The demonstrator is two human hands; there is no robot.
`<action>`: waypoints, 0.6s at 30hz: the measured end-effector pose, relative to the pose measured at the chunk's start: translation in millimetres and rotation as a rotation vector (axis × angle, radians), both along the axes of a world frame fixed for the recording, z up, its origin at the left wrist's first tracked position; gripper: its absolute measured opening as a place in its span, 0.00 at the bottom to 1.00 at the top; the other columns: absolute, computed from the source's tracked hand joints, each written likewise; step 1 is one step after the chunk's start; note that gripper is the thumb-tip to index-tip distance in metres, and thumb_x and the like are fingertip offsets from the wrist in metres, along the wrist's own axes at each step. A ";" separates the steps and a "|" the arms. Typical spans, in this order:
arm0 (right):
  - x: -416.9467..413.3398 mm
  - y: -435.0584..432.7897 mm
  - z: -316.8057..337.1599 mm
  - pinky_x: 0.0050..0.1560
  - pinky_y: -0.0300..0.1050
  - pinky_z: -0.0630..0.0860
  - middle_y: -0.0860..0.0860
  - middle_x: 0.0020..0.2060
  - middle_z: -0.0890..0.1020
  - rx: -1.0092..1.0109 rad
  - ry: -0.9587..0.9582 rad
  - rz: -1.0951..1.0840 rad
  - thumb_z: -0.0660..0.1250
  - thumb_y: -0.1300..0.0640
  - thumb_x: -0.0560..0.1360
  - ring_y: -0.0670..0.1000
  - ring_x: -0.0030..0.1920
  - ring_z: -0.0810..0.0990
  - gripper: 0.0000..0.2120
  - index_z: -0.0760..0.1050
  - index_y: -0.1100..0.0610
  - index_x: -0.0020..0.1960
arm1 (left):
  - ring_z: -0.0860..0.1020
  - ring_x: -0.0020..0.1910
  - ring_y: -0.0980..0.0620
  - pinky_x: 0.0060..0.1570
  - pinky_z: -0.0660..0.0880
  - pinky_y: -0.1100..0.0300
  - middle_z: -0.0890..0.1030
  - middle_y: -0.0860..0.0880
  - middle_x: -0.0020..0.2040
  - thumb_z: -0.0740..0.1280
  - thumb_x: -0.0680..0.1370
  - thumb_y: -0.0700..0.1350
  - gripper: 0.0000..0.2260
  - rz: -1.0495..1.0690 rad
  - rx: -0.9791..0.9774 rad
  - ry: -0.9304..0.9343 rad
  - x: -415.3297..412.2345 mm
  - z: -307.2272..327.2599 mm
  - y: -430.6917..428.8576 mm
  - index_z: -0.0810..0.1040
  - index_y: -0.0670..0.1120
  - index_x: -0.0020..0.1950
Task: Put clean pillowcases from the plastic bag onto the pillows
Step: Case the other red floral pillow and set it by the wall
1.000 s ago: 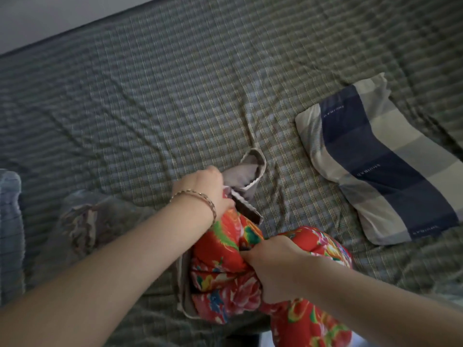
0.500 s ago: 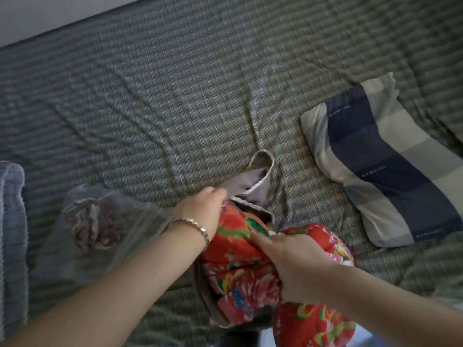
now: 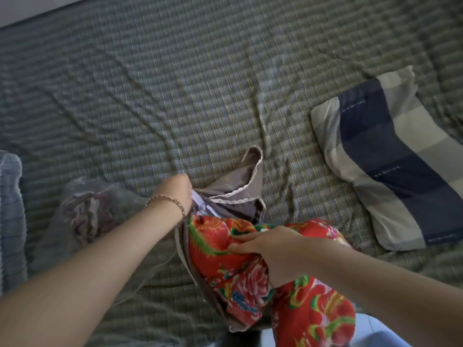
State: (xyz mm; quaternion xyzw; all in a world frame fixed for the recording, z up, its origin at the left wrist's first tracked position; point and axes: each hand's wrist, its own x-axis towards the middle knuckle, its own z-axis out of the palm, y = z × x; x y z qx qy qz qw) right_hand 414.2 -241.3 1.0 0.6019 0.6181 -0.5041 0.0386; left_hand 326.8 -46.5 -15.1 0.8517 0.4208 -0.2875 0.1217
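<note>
A red floral pillow [image 3: 250, 271] lies at the near edge of the bed, partly inside a grey pillowcase [image 3: 235, 194] with a white lace trim. My left hand [image 3: 175, 191], with a bracelet on the wrist, grips the pillowcase's opening edge. My right hand [image 3: 265, 246] clutches the red pillow. A clear plastic bag [image 3: 100, 216] holding more folded cloth lies to the left, partly behind my left forearm. A second pillow [image 3: 390, 156] in a blue, grey and cream striped case rests at the right.
The bed is covered with a wrinkled green-grey checked sheet [image 3: 200, 83]. A blue checked fabric [image 3: 10, 211] lies at the left edge. The bed's near edge is at the bottom, with floor [image 3: 375, 331] below.
My left hand has pulled the grey pillowcase's opening wider and further over the red pillow. My right hand has shifted its hold on the pillow, pushing it in.
</note>
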 end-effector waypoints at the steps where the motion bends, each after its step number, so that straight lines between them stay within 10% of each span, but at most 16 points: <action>1: -1.0 0.8 -1.2 0.61 0.41 0.69 0.39 0.75 0.54 -0.011 0.008 0.005 0.65 0.56 0.72 0.48 0.69 0.66 0.38 0.51 0.38 0.74 | 0.77 0.47 0.44 0.43 0.70 0.57 0.79 0.43 0.50 0.58 0.77 0.36 0.08 0.007 -0.013 -0.061 -4.2 -5.2 6.4 0.74 0.45 0.50; 7: -4.8 4.1 -8.3 0.61 0.50 0.71 0.40 0.74 0.56 -0.018 0.027 0.028 0.65 0.56 0.70 0.50 0.70 0.65 0.38 0.52 0.39 0.74 | 0.74 0.51 0.51 0.47 0.69 0.61 0.73 0.50 0.50 0.73 0.67 0.56 0.20 -0.364 -0.320 0.116 -8.8 -6.3 23.6 0.77 0.51 0.56; 11: -7.0 3.4 -9.5 0.62 0.50 0.70 0.40 0.74 0.57 -0.016 0.038 0.023 0.65 0.56 0.70 0.50 0.70 0.65 0.38 0.52 0.39 0.74 | 0.77 0.51 0.49 0.43 0.72 0.59 0.78 0.49 0.53 0.67 0.76 0.50 0.09 -0.610 -0.187 0.375 0.1 -0.6 17.2 0.78 0.49 0.53; 15: 0.6 5.9 -6.6 0.61 0.45 0.71 0.40 0.74 0.57 0.015 0.038 -0.016 0.65 0.56 0.71 0.48 0.69 0.66 0.37 0.52 0.40 0.74 | 0.77 0.52 0.47 0.38 0.67 0.58 0.76 0.47 0.51 0.60 0.78 0.42 0.09 -0.812 0.104 0.151 1.3 1.8 -0.9 0.76 0.46 0.55; 18: 6.6 5.5 -6.2 0.61 0.45 0.71 0.40 0.74 0.57 0.003 0.032 -0.020 0.64 0.57 0.71 0.47 0.70 0.65 0.37 0.52 0.40 0.74 | 0.76 0.23 0.48 0.19 0.67 0.65 0.78 0.46 0.30 0.62 0.66 0.40 0.10 -0.900 0.264 -0.298 -6.8 -5.7 1.5 0.83 0.42 0.40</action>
